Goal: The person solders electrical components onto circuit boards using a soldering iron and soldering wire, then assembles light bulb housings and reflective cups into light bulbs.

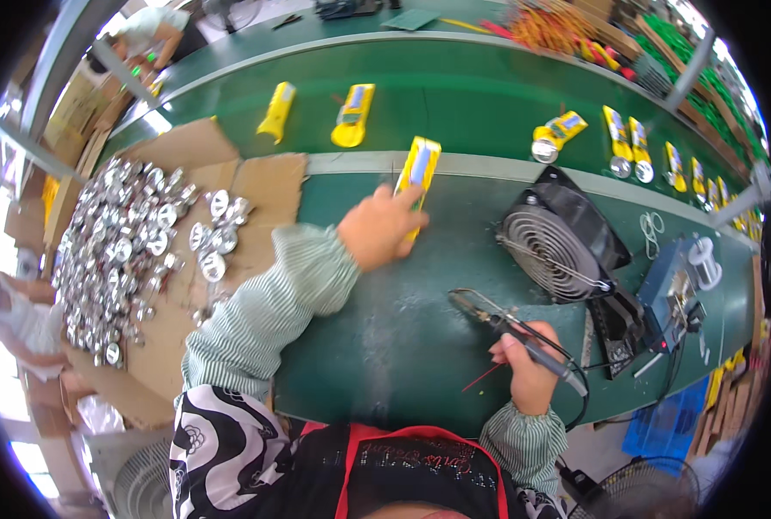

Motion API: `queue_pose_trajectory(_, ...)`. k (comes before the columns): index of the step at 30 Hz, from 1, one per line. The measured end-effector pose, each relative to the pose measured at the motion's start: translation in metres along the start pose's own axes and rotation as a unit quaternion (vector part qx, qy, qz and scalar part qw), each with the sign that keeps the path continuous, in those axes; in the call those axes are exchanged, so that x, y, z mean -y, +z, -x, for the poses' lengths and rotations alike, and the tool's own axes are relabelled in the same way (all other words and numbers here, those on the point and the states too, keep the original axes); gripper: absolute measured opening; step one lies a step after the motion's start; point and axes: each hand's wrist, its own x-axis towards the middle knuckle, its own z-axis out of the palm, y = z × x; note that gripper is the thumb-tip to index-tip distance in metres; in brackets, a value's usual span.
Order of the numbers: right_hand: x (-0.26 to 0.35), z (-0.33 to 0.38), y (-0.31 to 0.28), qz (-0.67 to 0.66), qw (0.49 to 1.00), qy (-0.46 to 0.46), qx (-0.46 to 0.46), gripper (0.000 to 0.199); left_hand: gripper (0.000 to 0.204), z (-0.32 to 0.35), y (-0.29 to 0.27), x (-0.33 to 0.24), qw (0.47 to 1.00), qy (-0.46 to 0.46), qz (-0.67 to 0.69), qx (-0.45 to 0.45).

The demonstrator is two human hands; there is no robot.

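My left hand (383, 227) reaches forward to the near edge of the conveyor belt, its fingers closed on a yellow plastic housing (422, 160) with a pale block on its upper face. The lower part of that housing is partly hidden by my fingers. In my right hand (530, 368) is a soldering iron (537, 353) with a grey handle, a metal guide and a black cord. Its tip points up and left over the green bench. A thin red wire (482, 378) sticks out beside my right fingers.
On the left, a cardboard box (260, 186) holds many silver reflector cups (121, 251). More yellow housings (351, 117) lie along the green belt (480, 104). A fan (554, 251), a blue soldering station (666, 294) and a solder spool (705, 264) stand at right. Another person (152, 39) works far left.
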Motion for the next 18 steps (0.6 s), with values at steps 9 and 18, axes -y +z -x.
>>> queue_pose_trajectory(9, 0.005, 0.012, 0.021, 0.018, 0.998, -0.053, 0.035, 0.016, 0.036, 0.184, -0.022, -0.063, 0.995, -0.057, 0.017, 0.085)
queue_pose_trajectory(18, 0.011, 0.026, 0.042, 0.034, 0.996, -0.06, 0.061, 0.016, 0.031, 0.266, -0.04, 0.02, 0.805, -0.492, 0.066, -0.326)
